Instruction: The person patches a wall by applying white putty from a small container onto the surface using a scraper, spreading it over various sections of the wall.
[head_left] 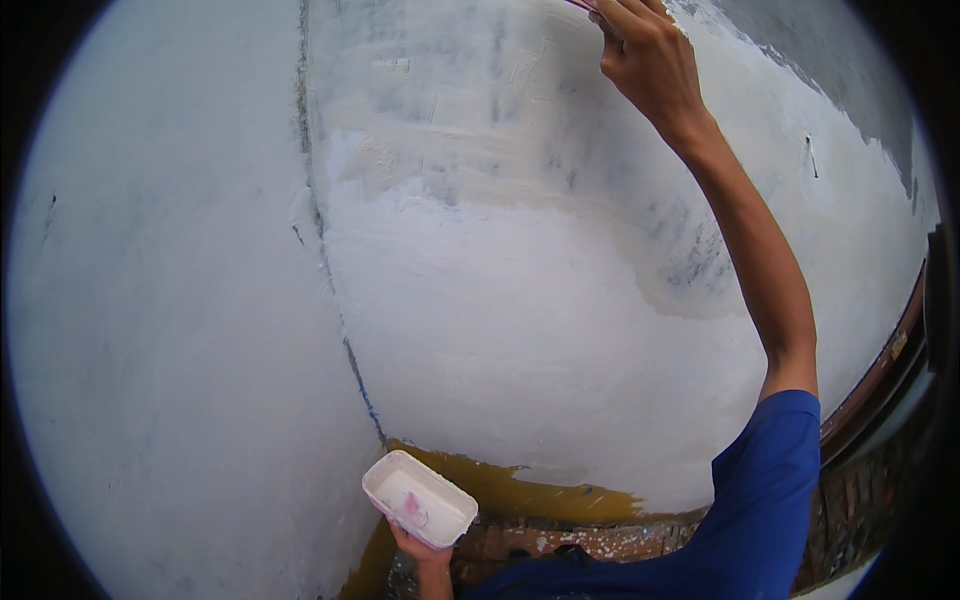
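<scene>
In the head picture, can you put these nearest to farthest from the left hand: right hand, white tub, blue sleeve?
1. White tub: held in the left hand.
2. Blue sleeve: lower right.
3. Right hand: way up top.

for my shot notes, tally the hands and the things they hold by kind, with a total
Hands: 2 (left hand, right hand)
Tubs: 1 (pale tub, in the left hand)
Pinkish items: 1 (pinkish item in the right hand, cut off by the top edge, so its exact kind is unclear)
Total: 4
</scene>
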